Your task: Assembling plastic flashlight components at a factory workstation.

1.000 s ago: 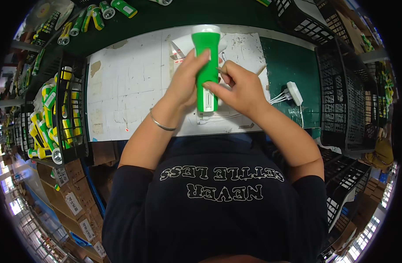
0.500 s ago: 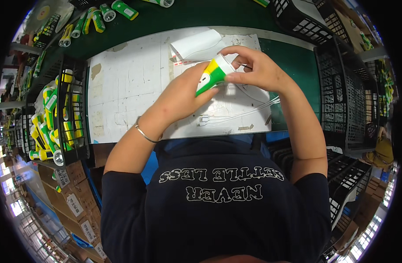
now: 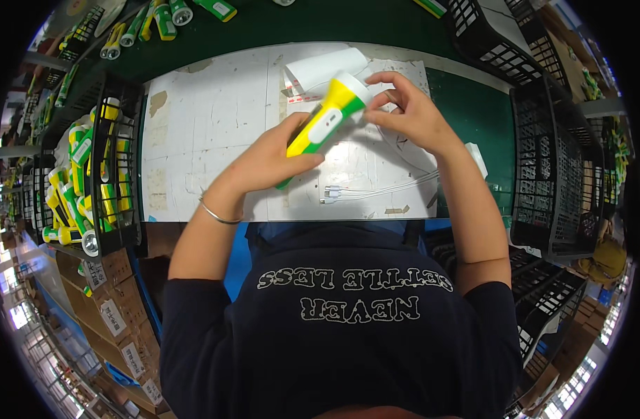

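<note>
A yellow and green flashlight (image 3: pixel 327 122) with a white head is tilted over the table, its head pointing away and to the right. My left hand (image 3: pixel 274 157) is closed round its handle, thumb along the near side. A white oval switch panel faces up. Close by the head's rim, my right hand (image 3: pixel 407 115) has its index finger lifted and its thumb and middle fingertip brought together; what they pinch is too small to make out. A thin white cable curves below that hand. Several white cable plugs (image 3: pixel 330 194) lie nearer me on the white board.
A curled white sheet (image 3: pixel 327 70) lies behind the flashlight on the white work board (image 3: pixel 201 140). To the left, a black crate (image 3: pixel 117 241) holds several flashlights. More flashlights (image 3: pixel 163 21) line the green table's far left. Black crates (image 3: pixel 550 167) stand at the right.
My left hand has drawn the flashlight nearer and turned it, so its yellow side and switch panel show more. My right hand has come off the head, fingers now beside the rim.
</note>
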### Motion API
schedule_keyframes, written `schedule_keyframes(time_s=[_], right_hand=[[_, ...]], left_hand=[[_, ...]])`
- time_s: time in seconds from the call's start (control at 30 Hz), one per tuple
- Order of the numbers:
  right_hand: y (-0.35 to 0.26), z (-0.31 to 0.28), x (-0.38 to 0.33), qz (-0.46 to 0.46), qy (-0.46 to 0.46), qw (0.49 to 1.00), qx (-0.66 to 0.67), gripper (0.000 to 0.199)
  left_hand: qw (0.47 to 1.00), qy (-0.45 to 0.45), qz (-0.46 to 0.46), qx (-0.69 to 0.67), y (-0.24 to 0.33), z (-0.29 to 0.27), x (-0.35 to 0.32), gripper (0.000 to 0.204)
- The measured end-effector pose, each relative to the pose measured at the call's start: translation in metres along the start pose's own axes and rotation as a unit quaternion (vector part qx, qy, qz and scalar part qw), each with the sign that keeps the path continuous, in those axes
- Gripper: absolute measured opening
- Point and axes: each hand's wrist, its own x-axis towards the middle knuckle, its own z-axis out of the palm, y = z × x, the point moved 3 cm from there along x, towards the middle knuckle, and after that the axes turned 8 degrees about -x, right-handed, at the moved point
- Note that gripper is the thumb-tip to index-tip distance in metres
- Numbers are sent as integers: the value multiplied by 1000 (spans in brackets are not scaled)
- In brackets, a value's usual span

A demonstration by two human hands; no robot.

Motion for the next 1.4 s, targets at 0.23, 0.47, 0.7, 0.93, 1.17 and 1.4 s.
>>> schedule_keyframes(time_s=[0.23, 0.47, 0.7, 0.93, 1.17, 1.4], right_hand=[[42, 18, 23, 65, 203, 883, -417, 33], [10, 17, -5, 47, 44, 997, 46, 21], [10, 12, -15, 50, 33, 995, 86, 21], [9, 20, -17, 111, 31, 982, 147, 20], [14, 24, -10, 105, 7, 993, 55, 17], [17, -36, 19, 11, 71, 995, -73, 29]], left_hand=[[993, 113, -11, -36, -21, 12, 19, 68], [989, 141, 37, 15, -15, 20, 25, 64], [982, 145, 66, 104, 1, 34, 26, 60], [912, 246, 133, 298, 5, 44, 19, 62], [891, 298, 151, 307, 12, 14, 18, 58], [729, 547, 198, 360, 53, -150, -86, 57]])
